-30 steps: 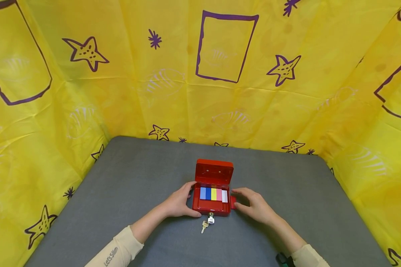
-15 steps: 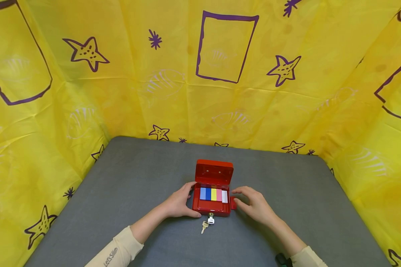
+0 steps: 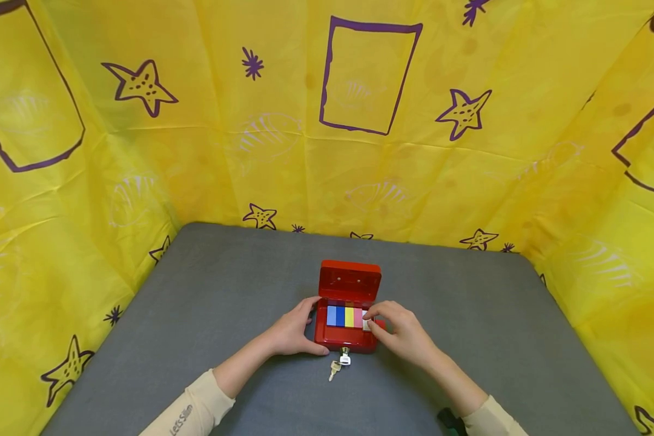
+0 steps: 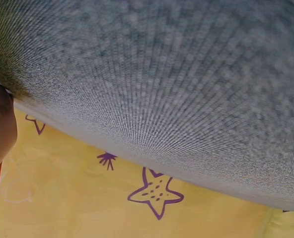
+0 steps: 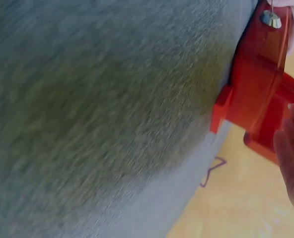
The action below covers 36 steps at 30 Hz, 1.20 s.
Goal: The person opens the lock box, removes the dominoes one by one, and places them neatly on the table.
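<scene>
A red cash box [image 3: 346, 335] stands on the table with its lid [image 3: 350, 281] raised. Side by side inside lie light blue, dark blue, yellow [image 3: 349, 317], pink [image 3: 358, 318] and white blocks. My left hand [image 3: 294, 330] holds the box's left side, thumb at the front corner and fingers towards the back. Over the box's right part, my right hand [image 3: 406, 333] has its thumb and index fingertips at the white block [image 3: 366, 326], covering part of it; they stand apart. A key [image 3: 345, 360] is in the front lock, and a second key [image 3: 335, 368] hangs from it.
A small red block [image 5: 220, 109] stands beside the box's right wall, partly under my right hand in the head view. A dark object [image 3: 450, 420] with some green shows by the right sleeve. Yellow patterned cloth [image 3: 370, 163] rises behind the grey table [image 3: 240, 272].
My right hand has moved left from beside the small red block to over the white block. The left hand and the box have stayed put.
</scene>
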Available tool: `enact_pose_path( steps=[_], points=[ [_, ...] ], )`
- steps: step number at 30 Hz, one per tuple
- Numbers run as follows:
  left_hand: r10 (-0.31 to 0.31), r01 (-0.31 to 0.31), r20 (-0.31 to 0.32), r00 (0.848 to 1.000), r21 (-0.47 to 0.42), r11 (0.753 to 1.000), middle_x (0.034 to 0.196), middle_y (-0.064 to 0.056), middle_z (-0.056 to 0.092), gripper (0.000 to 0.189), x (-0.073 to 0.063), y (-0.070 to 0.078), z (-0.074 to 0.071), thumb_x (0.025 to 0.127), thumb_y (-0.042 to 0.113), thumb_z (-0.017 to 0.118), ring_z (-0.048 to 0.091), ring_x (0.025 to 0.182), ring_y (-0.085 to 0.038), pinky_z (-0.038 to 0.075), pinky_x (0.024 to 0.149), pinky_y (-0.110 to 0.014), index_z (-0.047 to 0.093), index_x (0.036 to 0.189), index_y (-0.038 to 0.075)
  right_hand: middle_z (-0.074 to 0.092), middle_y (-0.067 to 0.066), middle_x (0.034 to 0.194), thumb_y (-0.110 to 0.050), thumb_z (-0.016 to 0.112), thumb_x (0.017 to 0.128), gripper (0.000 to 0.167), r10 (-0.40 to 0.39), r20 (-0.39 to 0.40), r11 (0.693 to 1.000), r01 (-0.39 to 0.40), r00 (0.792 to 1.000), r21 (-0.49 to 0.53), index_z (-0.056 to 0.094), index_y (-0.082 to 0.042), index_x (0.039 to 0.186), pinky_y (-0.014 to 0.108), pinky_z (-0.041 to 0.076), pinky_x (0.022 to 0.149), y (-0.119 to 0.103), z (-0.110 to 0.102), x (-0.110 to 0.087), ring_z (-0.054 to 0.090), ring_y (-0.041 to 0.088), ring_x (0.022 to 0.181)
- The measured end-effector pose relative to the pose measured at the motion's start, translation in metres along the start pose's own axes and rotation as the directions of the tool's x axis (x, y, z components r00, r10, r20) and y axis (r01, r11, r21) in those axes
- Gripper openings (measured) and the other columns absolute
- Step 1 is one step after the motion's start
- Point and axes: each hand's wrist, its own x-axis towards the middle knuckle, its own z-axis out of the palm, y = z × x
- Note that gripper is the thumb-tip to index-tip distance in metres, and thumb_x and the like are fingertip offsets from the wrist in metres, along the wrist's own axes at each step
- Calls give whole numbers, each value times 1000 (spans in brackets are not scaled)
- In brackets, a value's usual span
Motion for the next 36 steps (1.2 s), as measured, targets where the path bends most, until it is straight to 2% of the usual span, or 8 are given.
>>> enact_pose_path(
  steps=[4, 8, 12, 14, 19, 23, 32, 36],
  points=[
    [-6, 6, 0, 1000, 8, 1000, 147, -11, 39, 102, 0, 0, 0, 71, 39, 86, 53, 122, -31, 49, 97, -42, 26, 149, 10, 67, -7, 99, -5, 76, 82, 19, 6, 13, 999, -7, 1000, 48, 71, -12, 99, 35, 56, 79, -4, 6, 5, 62, 16, 92],
    [-8, 8, 1, 1000, -1, 1000, 147, -12, 39, 102, 0, 1, 0, 71, 38, 86, 53, 122, -32, 49, 97, -43, 27, 149, 9, 67, -6, 101, -8, 74, 86, 18, 79, 45, 988, -84, 996, 127, 70, -13, 103, 38, 57, 76, -6, 12, 10, 62, 18, 89],
    [-11, 11, 2, 1000, -7, 1000, 147, -13, 39, 101, 0, 2, 0, 72, 37, 86, 51, 124, -32, 48, 98, -43, 27, 149, 8, 67, -5, 101, -11, 72, 88, 17, 166, 73, 962, -178, 983, 208, 70, -14, 105, 40, 58, 77, -10, 15, 14, 63, 16, 89],
    [-6, 6, 1, 1000, -10, 1000, 147, -13, 39, 101, 0, 2, 0, 72, 37, 86, 51, 124, -32, 48, 98, -43, 27, 148, 7, 67, -4, 102, -11, 71, 89, 16, 202, 85, 946, -217, 976, 243, 70, -14, 105, 36, 58, 78, -12, 17, 16, 63, 13, 90],
    [-11, 11, 4, 1000, -7, 1000, 147, -12, 39, 101, 0, 3, 0, 72, 37, 86, 50, 125, -32, 48, 99, -43, 27, 148, 8, 69, 0, 104, -10, 69, 90, 16, 254, 119, 901, -279, 960, 332, 70, -14, 106, 28, 56, 81, -13, 21, 21, 66, 14, 92],
    [-9, 9, 3, 1000, -6, 1000, 147, -13, 39, 101, 0, 4, 0, 72, 37, 86, 51, 124, -32, 48, 98, -43, 27, 148, 8, 69, 1, 106, -9, 69, 90, 18, 274, 146, 871, -310, 951, 380, 71, -14, 107, 30, 56, 83, -13, 24, 25, 65, 17, 96],
    [-4, 4, 11, 1000, -5, 1000, 147, -13, 38, 102, 0, 3, -1, 72, 38, 86, 51, 125, -33, 47, 99, -43, 26, 149, 7, 69, 14, 109, -3, 66, 91, 21, 269, 165, 869, -313, 949, 383, 67, 2, 111, 42, 54, 88, -16, 33, 31, 66, 31, 99],
    [4, -4, 9, 1000, -7, 1000, 147, -14, 38, 102, 0, 3, -1, 72, 38, 86, 51, 124, -33, 47, 99, -43, 26, 148, 7, 69, 12, 109, -6, 67, 91, 21, 255, 180, 882, -305, 950, 359, 68, -2, 112, 41, 54, 88, -15, 36, 33, 66, 26, 97]
  ],
)
